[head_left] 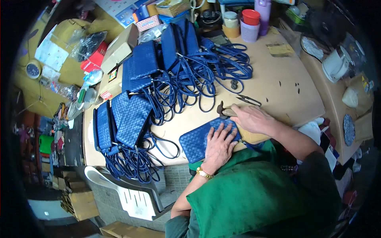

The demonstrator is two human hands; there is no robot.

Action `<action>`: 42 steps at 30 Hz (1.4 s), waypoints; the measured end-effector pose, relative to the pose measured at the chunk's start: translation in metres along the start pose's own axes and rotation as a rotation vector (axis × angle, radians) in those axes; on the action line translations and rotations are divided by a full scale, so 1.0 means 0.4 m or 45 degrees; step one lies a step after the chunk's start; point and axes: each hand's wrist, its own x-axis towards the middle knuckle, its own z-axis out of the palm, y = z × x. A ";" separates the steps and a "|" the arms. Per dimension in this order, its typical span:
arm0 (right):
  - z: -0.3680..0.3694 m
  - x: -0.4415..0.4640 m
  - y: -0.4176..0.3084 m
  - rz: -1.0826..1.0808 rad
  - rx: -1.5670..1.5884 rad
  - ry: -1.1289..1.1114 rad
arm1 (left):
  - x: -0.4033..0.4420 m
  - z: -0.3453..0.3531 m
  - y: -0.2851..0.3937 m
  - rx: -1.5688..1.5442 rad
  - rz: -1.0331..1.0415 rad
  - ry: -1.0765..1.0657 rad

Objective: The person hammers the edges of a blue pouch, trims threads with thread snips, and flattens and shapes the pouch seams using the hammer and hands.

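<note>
A blue woven-pattern pouch (194,137) lies flat at the table's front edge, close to my body. My left hand (219,144) rests flat on it, fingers stretched out and spread. Just beyond the pouch's upper right corner, my right hand (252,119) is wrapped round the handle of a hammer (220,109), whose dark metal head points away from me. Under my right forearm lies a tan board or pad (254,137), partly hidden. A dark strap (252,146) trails from the pouch's right end. Thread snips (249,100) lie a little beyond my right hand.
Several blue woven bags (133,115) with long looped straps (186,79) are piled on the table's left and back. Cups (250,29) and a purple bottle (262,16) stand at the back. A white electric kettle (336,63) is at right; a white plastic chair (135,200) stands below left.
</note>
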 end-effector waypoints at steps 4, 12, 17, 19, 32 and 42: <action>0.038 0.043 -0.059 -0.195 0.181 0.284 | 0.021 0.011 0.018 -0.194 0.255 -0.023; -0.031 0.100 -0.070 -0.225 0.021 -0.093 | -0.127 -0.035 -0.052 0.032 -0.228 0.238; -0.082 0.116 -0.215 -0.416 0.272 0.115 | -0.135 0.003 -0.060 0.097 -0.254 0.303; -0.018 0.131 -0.210 -0.471 0.247 0.092 | -0.135 0.009 -0.064 0.091 -0.253 0.309; 0.072 0.222 -0.172 -0.557 -0.134 -0.214 | -0.131 0.024 -0.069 0.141 -0.221 0.357; 0.024 0.188 -0.146 -0.384 -0.172 -0.320 | -0.130 0.016 -0.068 0.171 -0.211 0.322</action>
